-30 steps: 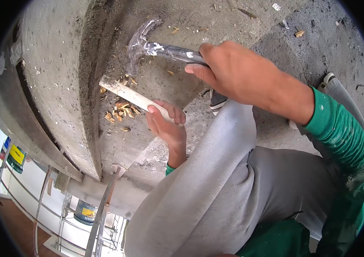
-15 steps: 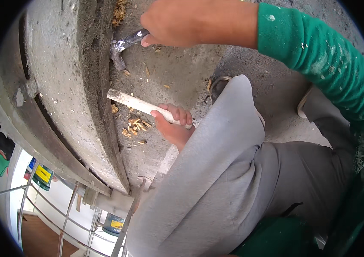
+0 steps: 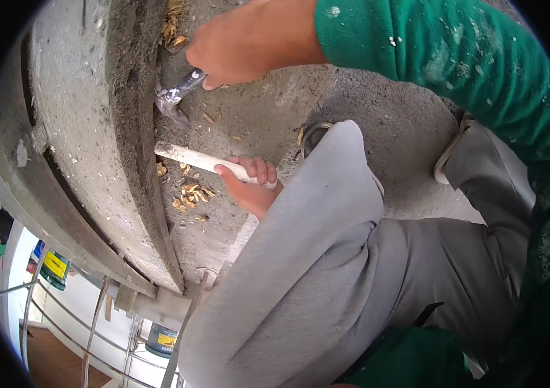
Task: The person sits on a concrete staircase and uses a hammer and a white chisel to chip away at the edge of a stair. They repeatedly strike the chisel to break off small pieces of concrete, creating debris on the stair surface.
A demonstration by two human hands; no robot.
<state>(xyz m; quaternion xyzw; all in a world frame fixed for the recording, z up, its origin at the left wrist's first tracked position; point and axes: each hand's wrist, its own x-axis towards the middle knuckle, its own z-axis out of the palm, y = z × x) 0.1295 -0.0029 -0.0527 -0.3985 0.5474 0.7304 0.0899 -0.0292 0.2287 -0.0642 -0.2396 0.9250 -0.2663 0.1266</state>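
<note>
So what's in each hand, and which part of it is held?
Right hand: a hammer, by its handle. Left hand: a pale stick, by the end nearer the person.

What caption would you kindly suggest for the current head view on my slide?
Right hand grips a hammer beside rough concrete; left hand holds a pale stick near scattered tan chips.
</note>
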